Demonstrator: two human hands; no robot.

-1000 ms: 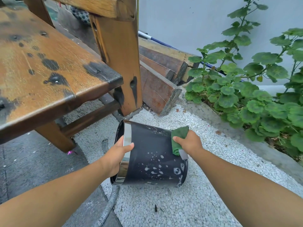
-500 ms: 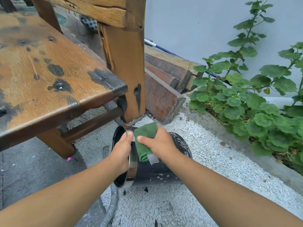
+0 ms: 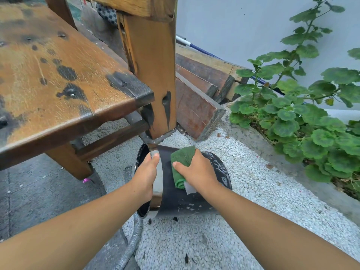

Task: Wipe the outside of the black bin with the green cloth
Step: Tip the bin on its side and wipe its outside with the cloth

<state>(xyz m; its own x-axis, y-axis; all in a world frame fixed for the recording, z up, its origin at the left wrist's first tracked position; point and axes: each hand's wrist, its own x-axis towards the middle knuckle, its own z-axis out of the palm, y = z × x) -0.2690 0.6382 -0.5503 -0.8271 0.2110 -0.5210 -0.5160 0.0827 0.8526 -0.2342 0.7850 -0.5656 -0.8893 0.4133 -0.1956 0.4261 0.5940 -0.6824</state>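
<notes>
R hand grips folded green cloth on round black plastic bin's wall; bin axis left-right, L hand grips rim.

Blk bin, grn cloth.

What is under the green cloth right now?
The green cloth lies on the side wall of the black bin, held by the right hand. The wall beneath cloth and hand is covered, so its state cannot be seen.
</notes>
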